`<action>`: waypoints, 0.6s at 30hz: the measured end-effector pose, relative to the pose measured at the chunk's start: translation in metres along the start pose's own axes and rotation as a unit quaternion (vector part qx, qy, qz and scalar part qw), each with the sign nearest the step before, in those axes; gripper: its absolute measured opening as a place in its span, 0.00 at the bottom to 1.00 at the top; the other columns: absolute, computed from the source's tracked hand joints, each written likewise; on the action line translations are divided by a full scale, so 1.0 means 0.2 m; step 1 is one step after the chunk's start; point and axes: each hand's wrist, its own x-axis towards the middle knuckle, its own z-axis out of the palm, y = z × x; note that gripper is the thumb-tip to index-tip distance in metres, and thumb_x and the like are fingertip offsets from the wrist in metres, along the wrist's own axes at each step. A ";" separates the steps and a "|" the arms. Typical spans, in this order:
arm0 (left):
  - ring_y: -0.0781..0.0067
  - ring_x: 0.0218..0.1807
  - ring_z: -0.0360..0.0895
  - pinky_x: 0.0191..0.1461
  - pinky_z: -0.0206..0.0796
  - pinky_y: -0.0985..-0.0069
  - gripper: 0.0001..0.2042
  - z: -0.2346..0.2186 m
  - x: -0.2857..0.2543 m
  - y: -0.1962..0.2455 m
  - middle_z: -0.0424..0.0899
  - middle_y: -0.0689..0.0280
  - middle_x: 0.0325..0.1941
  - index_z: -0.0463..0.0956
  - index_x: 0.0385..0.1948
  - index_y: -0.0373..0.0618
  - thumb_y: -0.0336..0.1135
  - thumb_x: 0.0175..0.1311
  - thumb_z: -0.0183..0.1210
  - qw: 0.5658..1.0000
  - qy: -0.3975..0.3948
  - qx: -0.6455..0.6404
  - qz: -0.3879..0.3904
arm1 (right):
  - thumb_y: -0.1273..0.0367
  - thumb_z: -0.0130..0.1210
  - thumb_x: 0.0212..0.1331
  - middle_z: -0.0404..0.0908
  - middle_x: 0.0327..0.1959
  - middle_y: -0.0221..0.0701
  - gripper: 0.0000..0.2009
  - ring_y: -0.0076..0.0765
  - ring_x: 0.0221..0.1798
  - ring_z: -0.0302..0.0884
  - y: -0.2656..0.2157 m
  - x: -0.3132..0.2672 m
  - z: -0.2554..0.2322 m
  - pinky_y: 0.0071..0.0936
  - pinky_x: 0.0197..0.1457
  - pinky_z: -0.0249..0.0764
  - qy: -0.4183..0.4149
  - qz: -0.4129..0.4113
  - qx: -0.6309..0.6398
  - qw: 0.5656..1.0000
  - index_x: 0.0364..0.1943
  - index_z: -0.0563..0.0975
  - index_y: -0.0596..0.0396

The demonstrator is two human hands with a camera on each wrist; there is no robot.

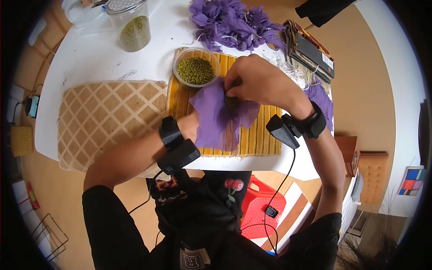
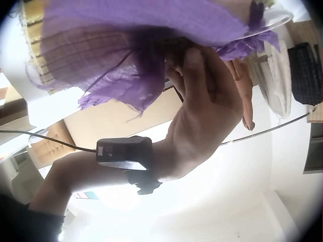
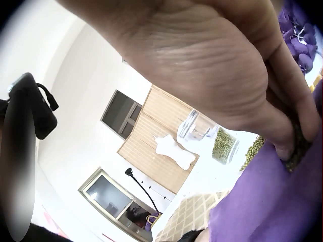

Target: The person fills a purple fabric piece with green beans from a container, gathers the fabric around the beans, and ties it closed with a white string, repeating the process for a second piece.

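Note:
A sheer purple cloth (image 1: 210, 112) lies draped over the left hand (image 1: 189, 126), whose fingers are hidden beneath it. Over the cloth, the right hand (image 1: 258, 81) pinches green beans between thumb and curled fingers; the right wrist view shows the dark green beans (image 3: 299, 151) at its fingertips, against the purple cloth (image 3: 262, 196). Beside the cloth stands an open round tub (image 1: 196, 67) of green beans. From below, the left wrist view shows the right hand (image 2: 207, 101) at a dark patch of the cloth (image 2: 101, 55).
A striped yellow mat (image 1: 265, 135) lies under the work, a lattice-patterned cloth (image 1: 108, 121) to its left. At the back are a clear jar (image 1: 135, 33) with green beans and a heap of purple cloth pieces (image 1: 229, 22). Dark stacked items (image 1: 310, 51) sit at the right.

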 end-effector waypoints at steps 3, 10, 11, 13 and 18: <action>0.78 0.28 0.71 0.32 0.66 0.77 0.13 0.02 0.01 0.01 0.72 0.70 0.28 0.69 0.36 0.43 0.44 0.69 0.45 1.000 -0.019 -0.007 -0.002 | 0.73 0.61 0.49 0.84 0.31 0.42 0.08 0.40 0.34 0.83 0.01 -0.02 -0.01 0.31 0.40 0.76 0.018 -0.024 -0.037 0.999 0.33 0.83 0.63; 0.77 0.28 0.71 0.33 0.66 0.77 0.17 0.02 -0.01 0.03 0.72 0.67 0.29 0.70 0.40 0.42 0.48 0.71 0.42 0.998 -0.057 -0.026 0.010 | 0.71 0.58 0.56 0.84 0.33 0.40 0.08 0.44 0.37 0.82 0.00 -0.04 -0.02 0.33 0.42 0.76 0.027 -0.054 0.036 0.997 0.37 0.83 0.59; 0.76 0.28 0.71 0.33 0.66 0.77 0.18 0.02 -0.01 0.03 0.73 0.67 0.29 0.70 0.41 0.42 0.49 0.72 0.41 0.998 -0.063 -0.028 0.011 | 0.72 0.57 0.56 0.84 0.33 0.39 0.08 0.43 0.36 0.83 -0.01 -0.04 -0.03 0.32 0.43 0.76 0.023 -0.043 0.060 0.997 0.38 0.82 0.59; 0.76 0.28 0.71 0.33 0.67 0.77 0.19 0.03 -0.01 0.03 0.73 0.66 0.29 0.70 0.42 0.42 0.50 0.72 0.40 0.997 -0.074 -0.031 0.011 | 0.74 0.57 0.56 0.84 0.32 0.38 0.08 0.41 0.35 0.83 0.00 -0.06 -0.03 0.31 0.42 0.77 0.044 -0.071 0.075 0.994 0.38 0.82 0.59; 0.78 0.34 0.73 0.38 0.69 0.75 0.16 0.00 0.01 -0.02 0.75 0.68 0.33 0.72 0.45 0.43 0.24 0.54 0.64 0.932 0.028 0.317 0.176 | 0.75 0.59 0.56 0.84 0.31 0.36 0.08 0.30 0.32 0.82 0.11 -0.15 0.02 0.25 0.40 0.77 0.155 -0.156 0.155 0.963 0.39 0.82 0.59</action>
